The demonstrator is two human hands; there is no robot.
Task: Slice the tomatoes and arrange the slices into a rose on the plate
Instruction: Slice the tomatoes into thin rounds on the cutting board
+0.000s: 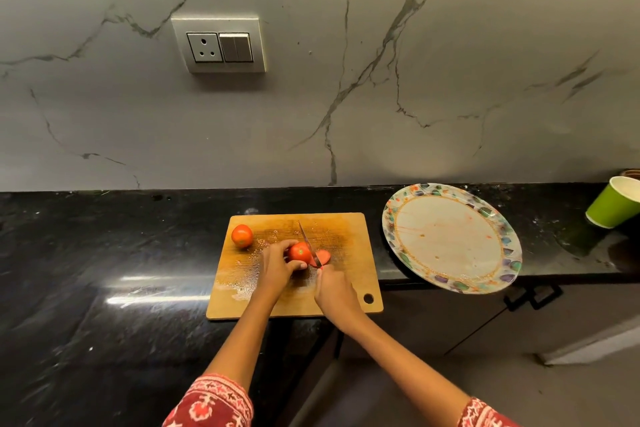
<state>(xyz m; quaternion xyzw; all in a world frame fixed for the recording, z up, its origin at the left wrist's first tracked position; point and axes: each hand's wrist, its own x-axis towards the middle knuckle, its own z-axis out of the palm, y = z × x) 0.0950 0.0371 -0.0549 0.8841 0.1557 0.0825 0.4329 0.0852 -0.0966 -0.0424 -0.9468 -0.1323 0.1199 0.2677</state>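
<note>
- The round plate (408, 218) lay on the desk (104, 253) to the right of the cutting board (346, 236); it held no slices, only a few reddish smears on its pale centre, and its near edge hung past the desk's front
- A green paper cup (613, 203) leaned far to the right of the board, beyond the plate; its contents could not be told
- On the board, the tomato being cut (300, 252) sat near the middle, a cut slice (323, 256) lay just to its right, and a whole tomato (241, 235) rested near the board's far left corner
- The left hand (277, 267) reached in from the board's near side, its grip curled round the tomato being cut, thumb on the near side
- The right hand (334, 289) had its grip closed round the handle of the knife (306, 241), whose thin blade angled away toward the board's far edge, pressed between tomato and slice
- The board was wooden, rectangular with rounded corners, a hanging hole at its near right corner, its surface wet and darkened at the centre
- The desk was glossy black stone; the plate's rim bore a coloured mosaic pattern; both sleeves (211, 402) were red with a white print
</note>
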